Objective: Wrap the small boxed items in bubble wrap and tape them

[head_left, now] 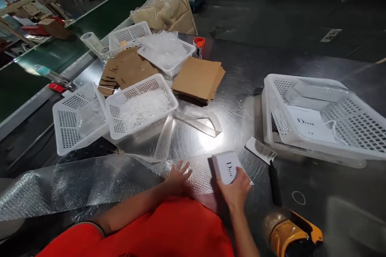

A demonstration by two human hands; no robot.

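Observation:
My right hand (pixel 237 188) grips a small white box (pixel 226 165) with "Dior" printed on it, thumb and fingers on its near end. The box is over the right end of a long strip of bubble wrap (pixel 120 180), which runs across the table's near edge to the far left. Fingers spread, my left hand (pixel 177 176) lies flat on the bubble wrap, to the left of the box. Right of the box are a white label or packet (pixel 261 149) and a black-handled tool (pixel 274 184), whose head I cannot make out.
White baskets (pixel 141 126) with shredded filler and clear bags stand at left, near flat cardboard (pixel 199 78). At right, a stacked basket (pixel 301 138) holds another Dior item. An orange tape dispenser (pixel 291 233) is at lower right, a rubber band (pixel 298 197) beyond it.

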